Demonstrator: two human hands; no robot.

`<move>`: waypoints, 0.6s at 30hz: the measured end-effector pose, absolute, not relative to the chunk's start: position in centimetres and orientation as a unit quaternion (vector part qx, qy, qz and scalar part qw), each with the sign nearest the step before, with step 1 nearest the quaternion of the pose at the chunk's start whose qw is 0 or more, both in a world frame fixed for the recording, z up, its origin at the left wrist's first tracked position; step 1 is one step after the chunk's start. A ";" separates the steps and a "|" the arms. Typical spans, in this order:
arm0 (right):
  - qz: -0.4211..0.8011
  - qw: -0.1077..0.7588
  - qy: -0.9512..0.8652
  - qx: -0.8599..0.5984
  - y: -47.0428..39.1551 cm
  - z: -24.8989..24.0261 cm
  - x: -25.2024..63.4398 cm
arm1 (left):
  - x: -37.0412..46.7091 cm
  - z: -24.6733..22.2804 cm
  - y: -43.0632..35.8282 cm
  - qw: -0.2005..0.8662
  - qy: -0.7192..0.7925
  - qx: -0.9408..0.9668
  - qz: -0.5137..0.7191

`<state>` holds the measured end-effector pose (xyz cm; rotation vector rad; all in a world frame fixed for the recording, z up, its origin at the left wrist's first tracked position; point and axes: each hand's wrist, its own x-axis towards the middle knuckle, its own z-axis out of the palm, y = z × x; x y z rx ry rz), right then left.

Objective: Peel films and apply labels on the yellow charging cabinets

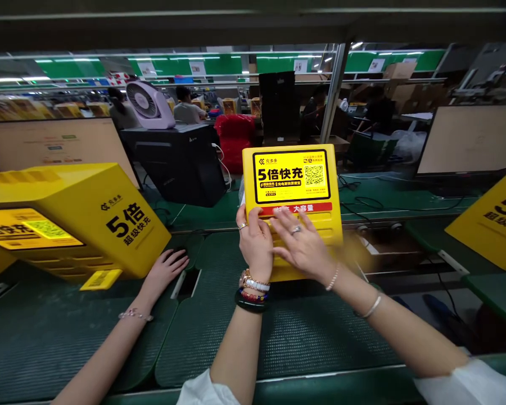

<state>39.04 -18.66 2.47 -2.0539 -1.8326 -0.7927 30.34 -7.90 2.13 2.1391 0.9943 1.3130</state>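
In front of me a yellow box (293, 253) stands tilted on the green work surface. Its front carries a bright label with black print and a QR code (314, 175), and below that a red sticker strip (320, 207) with white lettering. My left hand (255, 242) is bent against the lower left side of the box, fingertips at its edge and at the strip's left end. Flat across the strip lies my right hand (299, 239), fingers spread, covering part of the lettering.
A co-worker's hand (164, 270) rests on the bench at left, beside a larger-looking yellow box (96, 225). Another yellow box (493, 219) stands at right. Behind are a black computer case (177, 163) with a fan (149, 105), monitors (468, 140) and loose cables.
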 end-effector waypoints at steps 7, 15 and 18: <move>-0.156 0.385 -0.375 -0.828 -24.9 -3.7 44.4 | 30.6 2.5 -7.7 0.223 0.345 0.772 0.485; 0.074 0.648 -0.304 -0.695 -26.2 -2.3 46.9 | 28.5 1.4 -8.7 0.300 0.338 0.744 0.492; 0.104 0.700 -0.312 -0.634 -24.2 -0.4 45.0 | 27.8 0.8 -9.9 0.350 0.352 0.734 0.464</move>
